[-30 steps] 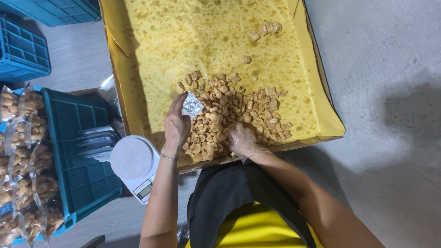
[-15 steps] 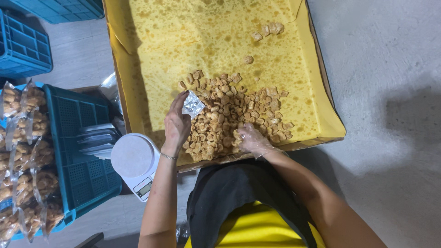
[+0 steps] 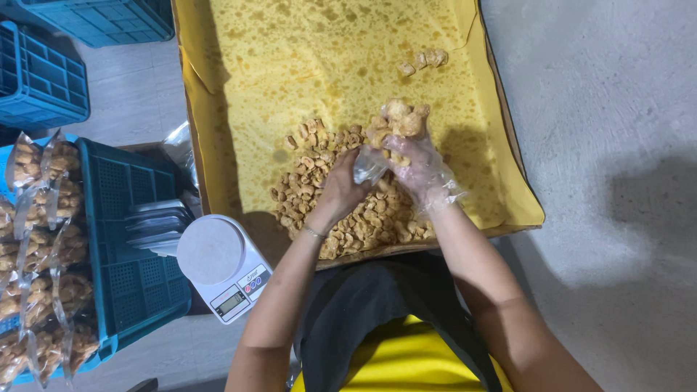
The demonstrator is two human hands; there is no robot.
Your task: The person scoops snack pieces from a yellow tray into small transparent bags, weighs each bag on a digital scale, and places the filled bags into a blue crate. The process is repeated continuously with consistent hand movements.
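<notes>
Lifting off the pile since the earlier frame, the gloved right hand (image 3: 410, 156) now cups a handful of snacks (image 3: 398, 120), fingers curled around them; left hand (image 3: 337, 190) pinches a clear bag (image 3: 368, 165) open. Paper-lined tray (image 3: 218, 109) holds the snack pile (image 3: 341, 196); blue crate (image 3: 120, 261) holds filled packets (image 3: 43, 239).

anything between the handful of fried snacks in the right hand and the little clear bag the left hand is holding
Nothing visible does. The right hand, in a thin clear glove, holds a handful of fried snacks just above the small clear bag pinched by the left hand. The two nearly meet over the snack pile.
</notes>
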